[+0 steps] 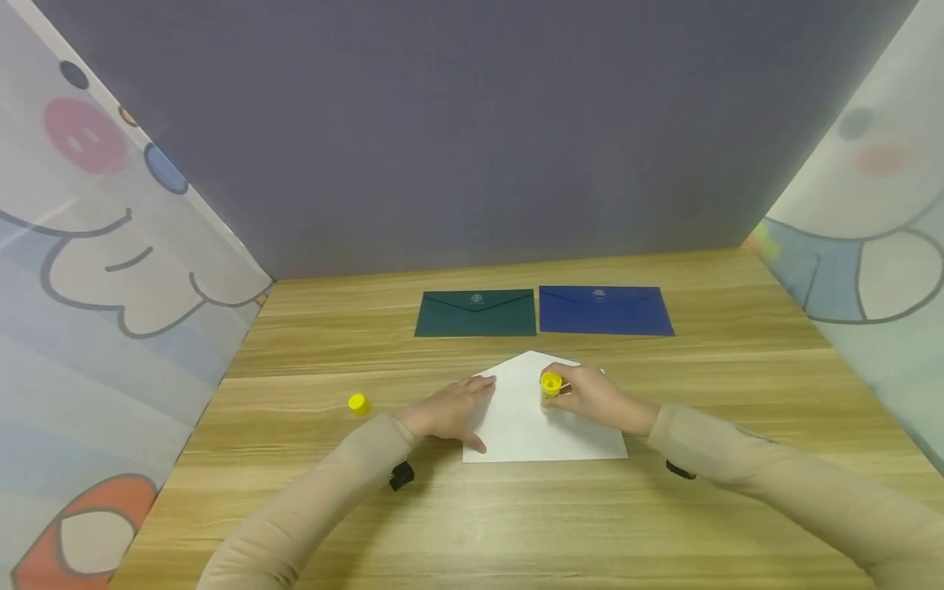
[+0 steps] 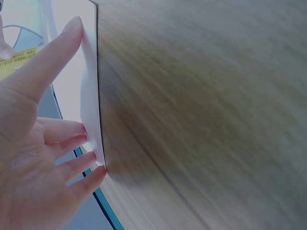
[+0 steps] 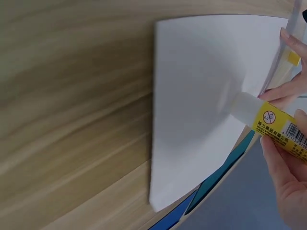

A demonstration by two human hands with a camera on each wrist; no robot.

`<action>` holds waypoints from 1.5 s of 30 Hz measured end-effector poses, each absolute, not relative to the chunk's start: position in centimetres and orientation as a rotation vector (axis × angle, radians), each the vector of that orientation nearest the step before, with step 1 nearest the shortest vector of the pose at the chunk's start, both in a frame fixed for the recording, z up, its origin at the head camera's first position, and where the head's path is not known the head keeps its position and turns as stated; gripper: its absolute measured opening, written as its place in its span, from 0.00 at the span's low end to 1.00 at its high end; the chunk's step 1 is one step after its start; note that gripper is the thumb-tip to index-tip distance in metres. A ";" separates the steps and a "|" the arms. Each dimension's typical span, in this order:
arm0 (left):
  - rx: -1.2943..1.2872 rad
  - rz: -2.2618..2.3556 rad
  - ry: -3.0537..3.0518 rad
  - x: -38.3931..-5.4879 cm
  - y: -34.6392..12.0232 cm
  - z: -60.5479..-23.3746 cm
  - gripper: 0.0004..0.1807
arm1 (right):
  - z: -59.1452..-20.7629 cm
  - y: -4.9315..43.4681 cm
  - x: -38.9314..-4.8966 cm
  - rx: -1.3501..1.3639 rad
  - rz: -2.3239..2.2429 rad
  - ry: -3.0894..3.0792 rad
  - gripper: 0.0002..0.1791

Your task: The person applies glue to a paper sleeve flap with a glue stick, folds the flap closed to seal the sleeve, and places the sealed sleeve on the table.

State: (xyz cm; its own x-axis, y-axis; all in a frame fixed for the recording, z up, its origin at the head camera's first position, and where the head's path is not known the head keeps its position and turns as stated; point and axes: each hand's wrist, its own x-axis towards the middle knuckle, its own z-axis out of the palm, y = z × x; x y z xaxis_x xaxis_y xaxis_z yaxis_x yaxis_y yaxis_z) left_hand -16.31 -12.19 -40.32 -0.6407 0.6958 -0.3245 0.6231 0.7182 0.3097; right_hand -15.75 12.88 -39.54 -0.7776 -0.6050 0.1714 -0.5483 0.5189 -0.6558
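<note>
A white envelope [image 1: 516,426] with its pointed flap up lies on the wooden table. My left hand [image 1: 451,408] rests on its left edge with the fingers spread; in the left wrist view the fingertips [image 2: 96,170] touch the paper. With my right hand [image 1: 597,399] I grip a yellow glue stick [image 3: 280,125], upright over the upper right part of the envelope. Its white end [image 3: 247,106] meets the paper in the right wrist view. The yellow cap [image 1: 358,404] is off, lying on the table left of my left hand.
Behind the white envelope lie a dark green envelope [image 1: 475,315] and a blue envelope [image 1: 605,313], side by side with flaps folded down. A grey panel [image 1: 472,139] rises at the table's back edge. Cartoon-printed sheets [image 1: 147,270] stand along both sides.
</note>
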 end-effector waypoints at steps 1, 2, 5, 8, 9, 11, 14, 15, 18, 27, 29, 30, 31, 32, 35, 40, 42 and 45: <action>1.015 0.242 2.500 -16.3 -12.2 -40.3 0.53 | -39.7 13.2 -15.8 -1.057 -1.144 2.673 0.14; 1.017 0.246 2.499 -16.3 -12.3 -40.3 0.53 | -39.8 13.6 -15.8 -1.058 -1.170 2.665 0.15; 1.012 0.253 2.496 -16.3 -12.3 -40.3 0.53 | -39.9 14.3 -15.9 -1.021 -1.187 2.639 0.13; 1.008 0.242 2.496 -16.3 -12.3 -40.1 0.53 | -39.6 14.6 -16.0 -0.936 -1.124 2.627 0.13; 1.006 0.240 2.496 -16.2 -12.3 -40.1 0.53 | -39.5 14.7 -16.0 -0.922 -1.101 2.629 0.13; 1.005 0.239 2.497 -16.2 -12.2 -40.0 0.53 | -39.2 14.8 -16.1 -0.925 -1.070 2.634 0.14; 1.007 0.247 2.495 -16.2 -12.2 -39.9 0.52 | -38.8 14.8 -16.2 -0.946 -1.020 2.643 0.14; 1.006 0.247 2.493 -16.2 -12.2 -39.9 0.52 | -38.7 14.8 -16.2 -0.961 -0.997 2.647 0.14; 1.007 0.244 2.490 -16.2 -12.2 -39.8 0.52 | -38.1 14.7 -16.5 -1.024 -0.895 2.663 0.14; 1.010 0.243 2.490 -16.2 -12.1 -40.2 0.52 | -36.2 13.9 -16.9 -1.390 -0.278 2.674 0.09; 1.006 0.249 2.489 -16.2 -12.1 -40.2 0.52 | -36.1 13.9 -16.7 -1.465 -0.073 2.699 0.09; 1.003 0.255 2.489 -16.2 -12.1 -40.2 0.52 | -36.0 13.9 -16.5 -1.495 0.022 2.715 0.09; 1.000 0.257 2.488 -16.2 -12.1 -40.2 0.52 | -36.0 13.9 -16.4 -1.538 0.114 2.735 0.09; 0.998 0.255 2.488 -16.2 -12.1 -40.2 0.52 | -36.1 14.0 -16.2 -1.581 0.201 2.757 0.10; 0.991 0.257 2.485 -16.1 -12.1 -40.0 0.52 | -36.6 14.2 -15.8 -1.707 0.349 2.838 0.11; 0.988 0.249 2.487 -16.1 -12.1 -40.0 0.52 | -37.9 14.6 -15.5 -1.788 0.471 2.956 0.10; 0.986 0.250 2.487 -16.1 -12.1 -40.1 0.52 | -38.4 14.8 -15.4 -1.788 0.485 2.989 0.11; 0.980 0.253 2.484 -16.2 -12.1 -40.3 0.53 | -38.9 15.3 -15.4 -1.792 0.453 3.035 0.12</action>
State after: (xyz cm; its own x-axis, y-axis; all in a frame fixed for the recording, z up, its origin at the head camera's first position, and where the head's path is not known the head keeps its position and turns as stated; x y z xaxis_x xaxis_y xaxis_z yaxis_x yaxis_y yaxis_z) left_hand -16.22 -12.13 -40.25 -0.6430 0.6836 -0.3453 0.6001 0.7298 0.3275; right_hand -15.40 15.31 -38.95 -0.4290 -0.8765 0.2186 -0.7743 0.4814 0.4107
